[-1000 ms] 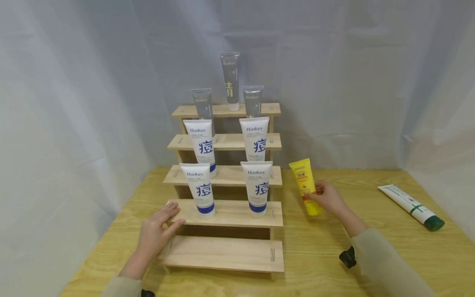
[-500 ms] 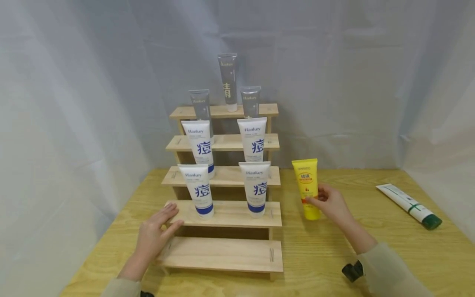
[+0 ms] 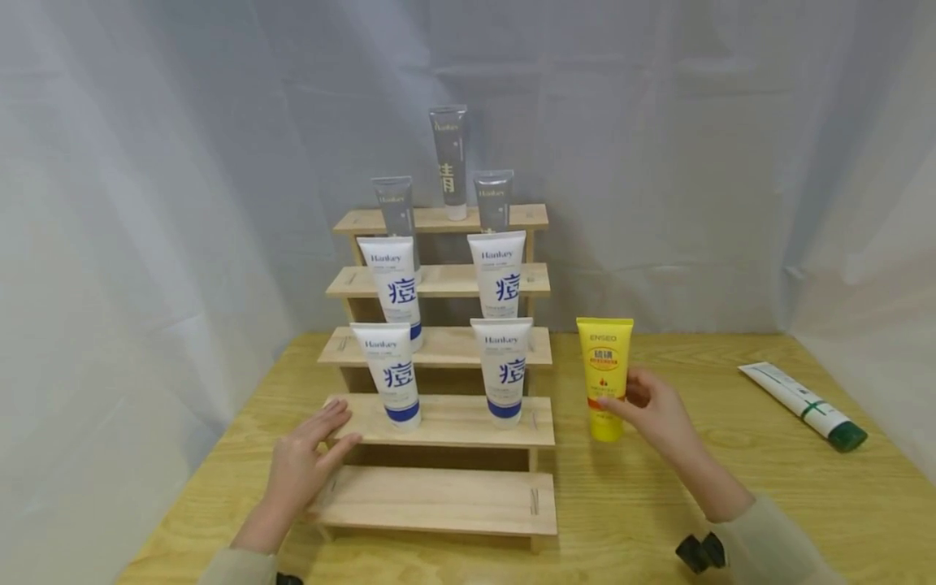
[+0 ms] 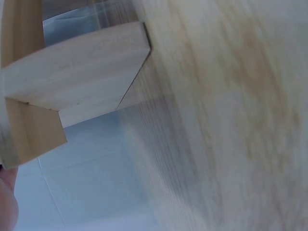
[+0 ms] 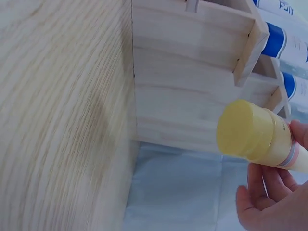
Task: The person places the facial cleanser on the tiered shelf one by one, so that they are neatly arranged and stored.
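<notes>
My right hand [image 3: 658,410] pinches a yellow squeeze tube [image 3: 605,366] by its lower part, thumb across the front and fingers behind. The tube stands upright, cap down, its printed face toward me, just right of the stepped wooden display rack [image 3: 439,500]. In the right wrist view its yellow cap [image 5: 240,130] hangs clear of the table. My left hand [image 3: 307,459] rests on the left end of the rack's second step from the bottom, fingers on top and thumb at the front edge. Only a bit of that hand shows in the left wrist view.
White-and-blue tubes [image 3: 387,378] stand in pairs on the second and third steps. Grey tubes [image 3: 449,162] occupy the upper two steps. A white tube with a green cap [image 3: 804,406] lies on the table at right. Pale curtains [image 3: 658,203] enclose the back and sides.
The yellow tube has turned to face me and moved slightly right and nearer with my right hand. My left hand keeps its place on the rack.
</notes>
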The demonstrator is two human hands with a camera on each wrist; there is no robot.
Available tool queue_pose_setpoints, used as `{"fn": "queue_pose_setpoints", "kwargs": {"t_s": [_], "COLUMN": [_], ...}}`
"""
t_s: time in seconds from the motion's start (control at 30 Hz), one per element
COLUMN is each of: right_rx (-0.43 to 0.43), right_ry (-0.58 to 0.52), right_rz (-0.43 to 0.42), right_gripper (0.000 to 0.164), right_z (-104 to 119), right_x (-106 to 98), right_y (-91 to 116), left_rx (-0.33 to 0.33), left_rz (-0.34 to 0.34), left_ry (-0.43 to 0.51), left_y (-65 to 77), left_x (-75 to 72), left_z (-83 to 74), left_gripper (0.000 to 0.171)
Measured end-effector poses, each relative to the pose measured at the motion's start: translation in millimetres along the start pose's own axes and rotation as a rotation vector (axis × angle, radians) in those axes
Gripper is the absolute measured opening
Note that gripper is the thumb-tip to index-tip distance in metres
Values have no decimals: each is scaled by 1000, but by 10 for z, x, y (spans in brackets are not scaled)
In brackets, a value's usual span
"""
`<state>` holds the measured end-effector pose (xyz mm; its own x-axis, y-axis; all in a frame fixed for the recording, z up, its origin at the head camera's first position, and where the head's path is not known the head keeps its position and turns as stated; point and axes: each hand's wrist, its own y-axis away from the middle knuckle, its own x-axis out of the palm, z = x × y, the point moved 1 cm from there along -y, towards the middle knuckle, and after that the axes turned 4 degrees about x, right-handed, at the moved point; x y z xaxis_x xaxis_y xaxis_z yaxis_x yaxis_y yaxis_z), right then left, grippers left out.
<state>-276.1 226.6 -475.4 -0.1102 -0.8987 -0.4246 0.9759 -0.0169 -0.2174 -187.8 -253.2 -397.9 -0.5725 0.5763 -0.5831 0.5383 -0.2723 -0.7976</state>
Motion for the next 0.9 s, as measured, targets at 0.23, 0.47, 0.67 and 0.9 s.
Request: {"fn": "queue_pose_setpoints", "kwargs": {"t_s": [0.23,0.47,0.67,0.9], "right_rx": [-7,-69,-27,-8], "right_ry": [-40,-141,-149,-227], "right_rz": [-2,69,84,98], "right_gripper": [51,49,43,45], "right_z": [-20,444,912,1178], "right_x": [24,-32,-35,26], "right_y": [67,305,549,712], "left_rx": [4,2,10,16], "left_rz": [4,2,-6,-9], "left_ry": [-7,-4,-3,4], "left_y": [-3,2,-1,-1], "left_x": [6,8,4,1], "left_z": [14,17,14,11], "left_gripper": [36,36,36,36]}}
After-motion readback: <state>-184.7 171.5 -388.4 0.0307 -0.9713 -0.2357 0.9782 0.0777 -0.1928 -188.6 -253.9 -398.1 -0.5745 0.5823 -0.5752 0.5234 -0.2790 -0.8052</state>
